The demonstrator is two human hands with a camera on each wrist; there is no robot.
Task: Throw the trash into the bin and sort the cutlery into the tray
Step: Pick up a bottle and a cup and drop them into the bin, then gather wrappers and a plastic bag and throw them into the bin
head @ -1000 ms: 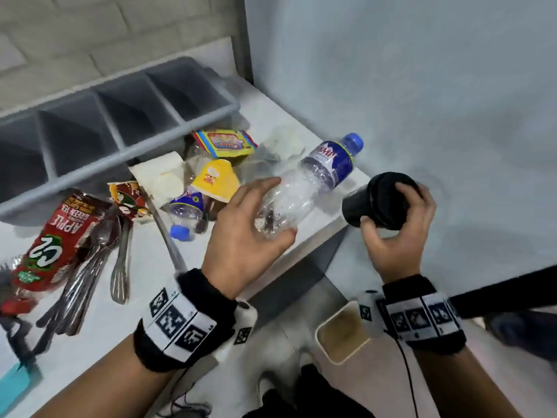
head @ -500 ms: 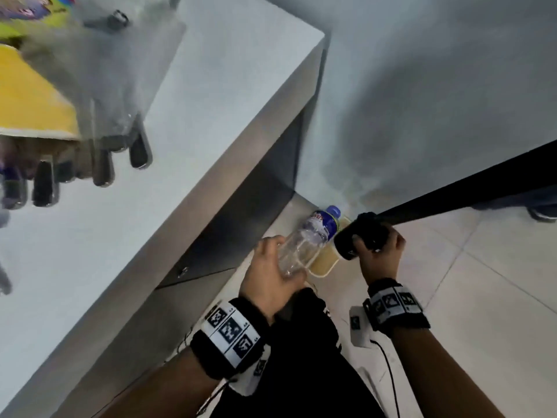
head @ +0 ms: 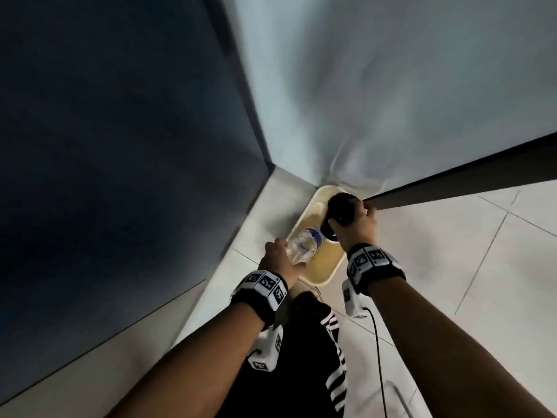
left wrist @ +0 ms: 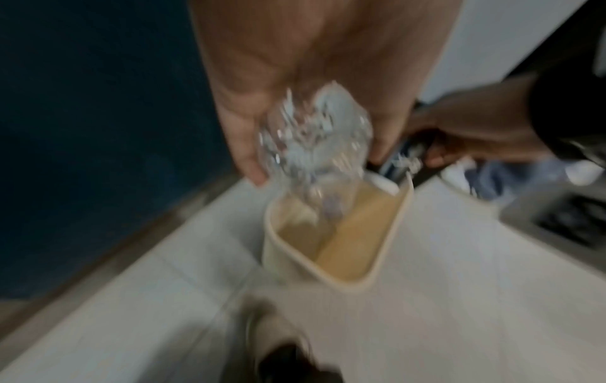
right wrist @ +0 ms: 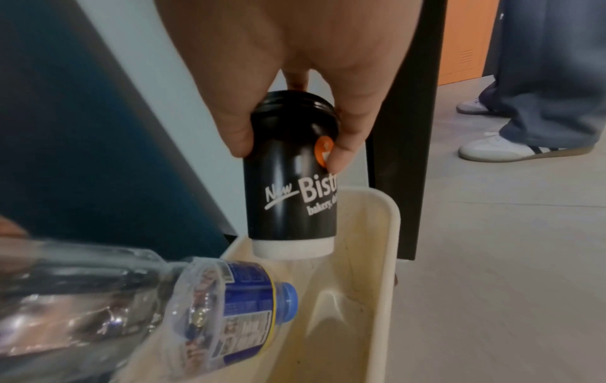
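Note:
My left hand (head: 278, 256) grips a clear plastic bottle (head: 304, 244) with a blue label and cap, tilted cap-down over the cream bin (head: 324, 280) on the floor. In the right wrist view the bottle (right wrist: 196, 305) points its blue cap into the bin (right wrist: 383, 259). My right hand (head: 358, 224) holds a black paper cup (head: 342, 211) upside down. Thumb and fingers grip the cup (right wrist: 291, 186) near its lid end, and its white base dips just past the bin's rim. The left wrist view is blurred; the bottle (left wrist: 315, 145) hangs over the bin (left wrist: 331, 269).
The bin stands in a corner between the dark counter side (head: 120, 146) and a pale wall (head: 391, 86). A black table leg (right wrist: 406, 129) rises beside it. Another person's legs and white shoes (right wrist: 505, 147) stand on the tiled floor to the right.
Both hands have come down from the tabletop to the floor bin, carrying bottle and cup. The head view dropped from the table to the corner, and the cup now hangs upside down.

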